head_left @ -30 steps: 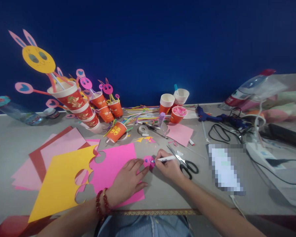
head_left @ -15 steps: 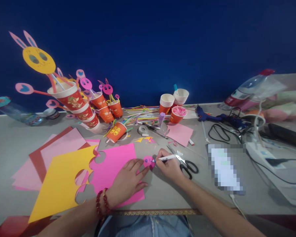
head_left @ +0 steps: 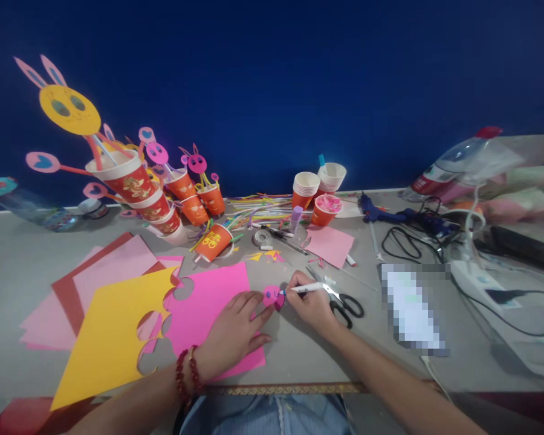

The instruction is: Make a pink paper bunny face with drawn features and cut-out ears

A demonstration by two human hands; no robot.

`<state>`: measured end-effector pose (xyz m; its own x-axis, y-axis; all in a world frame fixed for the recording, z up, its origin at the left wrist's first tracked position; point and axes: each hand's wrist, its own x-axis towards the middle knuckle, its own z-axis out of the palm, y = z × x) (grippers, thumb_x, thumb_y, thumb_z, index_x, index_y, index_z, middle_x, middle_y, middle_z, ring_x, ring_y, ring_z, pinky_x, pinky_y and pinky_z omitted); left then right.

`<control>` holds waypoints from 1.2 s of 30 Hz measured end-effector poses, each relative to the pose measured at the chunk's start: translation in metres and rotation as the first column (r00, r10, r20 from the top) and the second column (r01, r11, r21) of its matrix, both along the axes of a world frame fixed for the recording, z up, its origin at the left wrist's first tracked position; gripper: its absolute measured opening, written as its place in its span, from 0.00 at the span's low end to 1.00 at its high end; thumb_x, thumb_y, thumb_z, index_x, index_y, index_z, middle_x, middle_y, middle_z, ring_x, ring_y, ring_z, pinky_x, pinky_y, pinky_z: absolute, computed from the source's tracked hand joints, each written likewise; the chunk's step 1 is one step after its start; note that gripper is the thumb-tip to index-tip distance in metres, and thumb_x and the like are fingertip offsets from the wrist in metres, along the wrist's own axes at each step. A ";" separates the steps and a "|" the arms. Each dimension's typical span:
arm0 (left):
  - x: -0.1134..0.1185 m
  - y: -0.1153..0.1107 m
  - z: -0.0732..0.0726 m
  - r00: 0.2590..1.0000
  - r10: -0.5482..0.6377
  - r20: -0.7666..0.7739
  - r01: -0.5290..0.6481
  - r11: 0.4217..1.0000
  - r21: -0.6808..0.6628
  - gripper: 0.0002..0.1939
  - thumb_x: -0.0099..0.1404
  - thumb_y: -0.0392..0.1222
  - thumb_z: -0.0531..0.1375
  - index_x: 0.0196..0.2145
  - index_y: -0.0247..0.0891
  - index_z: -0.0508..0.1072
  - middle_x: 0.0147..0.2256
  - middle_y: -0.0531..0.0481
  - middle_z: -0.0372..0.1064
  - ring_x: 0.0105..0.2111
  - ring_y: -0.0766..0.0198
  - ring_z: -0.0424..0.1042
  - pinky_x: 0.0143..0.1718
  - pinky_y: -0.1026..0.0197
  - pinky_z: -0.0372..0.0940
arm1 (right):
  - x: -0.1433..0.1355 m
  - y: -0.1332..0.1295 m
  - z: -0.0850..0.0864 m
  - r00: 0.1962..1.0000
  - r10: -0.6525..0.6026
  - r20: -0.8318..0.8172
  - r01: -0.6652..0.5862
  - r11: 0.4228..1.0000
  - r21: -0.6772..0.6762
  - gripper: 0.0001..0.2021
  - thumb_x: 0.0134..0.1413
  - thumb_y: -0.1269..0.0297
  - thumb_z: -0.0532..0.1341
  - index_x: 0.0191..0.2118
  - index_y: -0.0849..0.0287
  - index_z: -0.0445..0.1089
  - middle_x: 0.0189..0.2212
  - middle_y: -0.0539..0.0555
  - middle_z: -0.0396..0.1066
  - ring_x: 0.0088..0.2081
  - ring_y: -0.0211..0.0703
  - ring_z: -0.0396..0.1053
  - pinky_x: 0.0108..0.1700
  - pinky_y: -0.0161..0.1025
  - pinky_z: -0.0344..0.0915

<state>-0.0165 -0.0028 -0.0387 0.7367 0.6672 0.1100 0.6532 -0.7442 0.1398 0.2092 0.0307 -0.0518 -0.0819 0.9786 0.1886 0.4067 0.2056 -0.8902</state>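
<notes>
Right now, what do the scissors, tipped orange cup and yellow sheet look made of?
Scissors: metal blades, by their glint; black handles probably smooth plastic.
Tipped orange cup: probably paper, low-sheen; printed, tapered wall.
Yellow sheet: matte paper or card; flat, thin, clean-cut curves.

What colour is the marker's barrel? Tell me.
The marker's barrel is white, as shown best in the head view.

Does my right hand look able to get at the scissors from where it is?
Probably yes: the black handles of the scissors lie uncovered just beside the right hand, though it holds a marker.
</notes>
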 end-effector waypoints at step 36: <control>0.002 0.001 0.003 1.000 -0.004 -0.015 0.004 1.000 0.006 0.32 0.66 0.54 0.64 0.62 0.38 0.64 0.58 0.37 0.64 0.58 0.46 0.62 0.58 0.44 0.61 | 0.000 0.001 -0.003 0.999 0.042 -0.007 -0.042 0.999 0.004 0.06 0.51 0.69 0.58 0.26 0.55 0.62 0.19 0.46 0.63 0.22 0.37 0.59 0.25 0.34 0.54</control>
